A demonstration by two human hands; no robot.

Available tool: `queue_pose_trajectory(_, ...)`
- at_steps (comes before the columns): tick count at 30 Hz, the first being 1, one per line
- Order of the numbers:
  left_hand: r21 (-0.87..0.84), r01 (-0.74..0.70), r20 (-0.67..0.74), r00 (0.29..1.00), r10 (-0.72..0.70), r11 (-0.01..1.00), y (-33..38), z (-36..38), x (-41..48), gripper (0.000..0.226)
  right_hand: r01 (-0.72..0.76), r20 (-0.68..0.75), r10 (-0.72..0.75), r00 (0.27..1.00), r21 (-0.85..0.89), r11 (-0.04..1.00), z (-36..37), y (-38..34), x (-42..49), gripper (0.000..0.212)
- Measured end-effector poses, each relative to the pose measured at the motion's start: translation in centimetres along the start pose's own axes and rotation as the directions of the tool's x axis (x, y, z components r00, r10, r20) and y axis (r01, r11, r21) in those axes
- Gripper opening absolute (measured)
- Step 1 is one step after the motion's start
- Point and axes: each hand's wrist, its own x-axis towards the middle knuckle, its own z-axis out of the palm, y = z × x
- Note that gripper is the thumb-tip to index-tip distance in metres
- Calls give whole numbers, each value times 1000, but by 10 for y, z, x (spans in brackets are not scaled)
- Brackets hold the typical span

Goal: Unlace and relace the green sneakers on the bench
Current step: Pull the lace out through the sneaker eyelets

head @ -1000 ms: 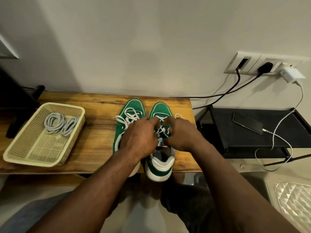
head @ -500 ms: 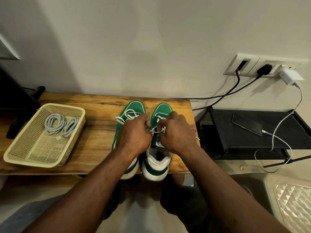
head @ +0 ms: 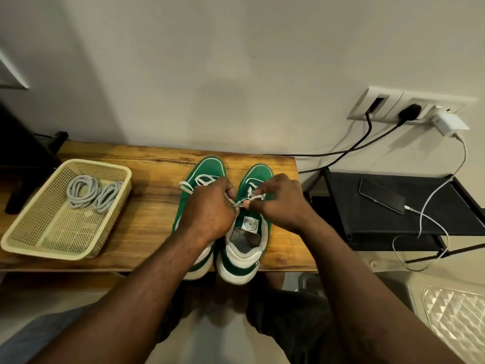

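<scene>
Pinching the white lace (head: 253, 197) of the right sneaker (head: 258, 171) from both sides. Curling the left hand (head: 210, 208) round one stretch just above the tongue, and nipping the other stretch between thumb and fingertip of the right hand (head: 279, 203), with neither hand spread open.

Keeping both sneakers side by side on the bench (head: 147, 206), toes towards the wall and heels at the near edge. Partly covering the left sneaker (head: 207, 166) with the left wrist, leaving its lace lying loose.

Judging the lace to be light, soft and limp, probably sliding easily through the eyelets but snagging if pulled crooked. Favouring a hold close to the eyelet, or on the stiff tip when threading. Judging the shoe light enough to skid, so bracing it at the side or heel while tugging.

Holding the hands slightly further apart than a second ago, uncovering the tongue label and a taut bit of lace between them. Leaving the sneakers, the basket (head: 65, 248) and the grey coils (head: 84, 191) inside it where they were.
</scene>
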Motion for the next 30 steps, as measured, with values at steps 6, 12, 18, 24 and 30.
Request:
queue_pose_trajectory(6, -52, 47, 1, 999, -47, 998, -2, -2, 1, 24, 155, 49, -147, 988, -267, 951, 19, -14, 0, 24)
queue_pose_trajectory(12, -88, 57, 33, 998, -54, 995, -5, -2, 3, 28, 133, 50, -127, 991, -172, 976, 22, -3, 2, 13)
queue_pose_trajectory(18, 9, 66, -49, 997, -65, 998, -4, 0, 2, 27, 59, 101, -98, 990, 333, 941, -10, -15, -4, 4)
queue_pose_trajectory(24, -41, 84, -18, 996, -85, 996, -6, -3, 4, 26, -25, 61, -8, 998, 521, 853, -42, 12, -10, 22)
queue_pose_trajectory(30, -126, 111, 5, 994, -111, 986, -5, -1, 4, 27, 39, -29, -44, 999, -176, 984, -1, -3, 0, 50)
